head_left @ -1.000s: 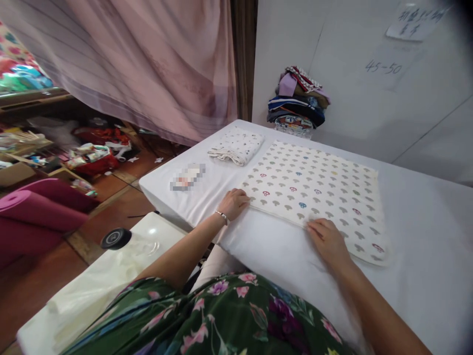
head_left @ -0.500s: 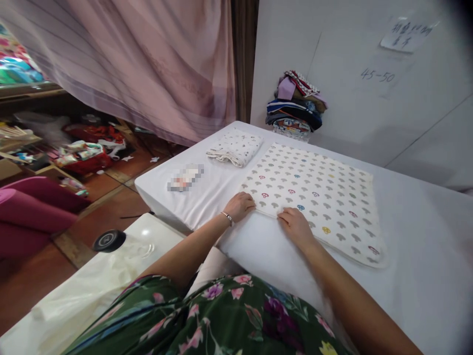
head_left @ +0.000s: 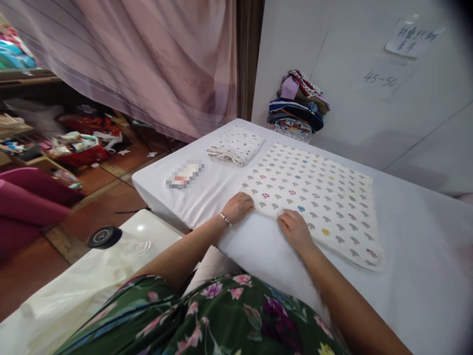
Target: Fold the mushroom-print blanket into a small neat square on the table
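A white cloth with a mushroom print (head_left: 310, 197) lies spread flat on the white-covered table (head_left: 414, 256). At its near left corner my left hand (head_left: 238, 208), with a bracelet at the wrist, is closed on the edge. My right hand (head_left: 295, 228) pinches the near edge a little further right. The fingertips of both hands are partly hidden from above. Beyond my left hand rests a folded white cloth with small dark prints (head_left: 236, 144).
A blurred-out flat object (head_left: 185, 174) lies on the table's left part. Folded clothes (head_left: 297, 106) are stacked behind the far edge, by the white wall. At lower left stands a white surface bearing a round black object (head_left: 105, 237). A pink curtain (head_left: 177, 64) hangs behind.
The view has shifted slightly. Both hands keep their hold on the near edge of the mushroom-print cloth, and the cloth lies as before.
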### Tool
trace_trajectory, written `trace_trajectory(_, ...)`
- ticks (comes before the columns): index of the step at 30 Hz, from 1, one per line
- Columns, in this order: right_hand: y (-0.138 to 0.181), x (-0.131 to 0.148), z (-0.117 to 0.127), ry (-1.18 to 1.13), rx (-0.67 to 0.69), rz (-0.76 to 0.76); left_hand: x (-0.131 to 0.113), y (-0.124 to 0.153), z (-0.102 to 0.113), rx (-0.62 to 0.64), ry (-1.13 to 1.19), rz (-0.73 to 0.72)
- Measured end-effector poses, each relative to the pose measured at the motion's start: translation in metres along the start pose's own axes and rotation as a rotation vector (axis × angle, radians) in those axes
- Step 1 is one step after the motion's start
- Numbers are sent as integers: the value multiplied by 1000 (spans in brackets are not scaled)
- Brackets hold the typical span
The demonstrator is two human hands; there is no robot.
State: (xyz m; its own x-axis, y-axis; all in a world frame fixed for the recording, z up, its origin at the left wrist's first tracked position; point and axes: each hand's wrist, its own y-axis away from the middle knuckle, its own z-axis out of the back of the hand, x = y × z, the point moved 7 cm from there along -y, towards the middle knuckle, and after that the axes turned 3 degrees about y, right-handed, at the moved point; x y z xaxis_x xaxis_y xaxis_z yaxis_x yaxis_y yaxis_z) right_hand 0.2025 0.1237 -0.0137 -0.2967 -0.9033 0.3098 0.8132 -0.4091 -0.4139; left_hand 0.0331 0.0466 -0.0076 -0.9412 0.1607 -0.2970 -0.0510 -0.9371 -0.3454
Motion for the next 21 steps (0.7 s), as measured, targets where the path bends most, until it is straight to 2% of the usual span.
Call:
trace_trajectory(6, 3, 0, -3, 106, 3, 58, 8, 3, -3, 44, -37, -2)
trace_trajectory(14, 3, 3, -6, 186, 34, 56, 22, 9, 6, 93, -83, 46)
trace_trajectory(21, 3, 1, -9, 171, 30, 58, 37, 24, 22, 45, -100, 156)
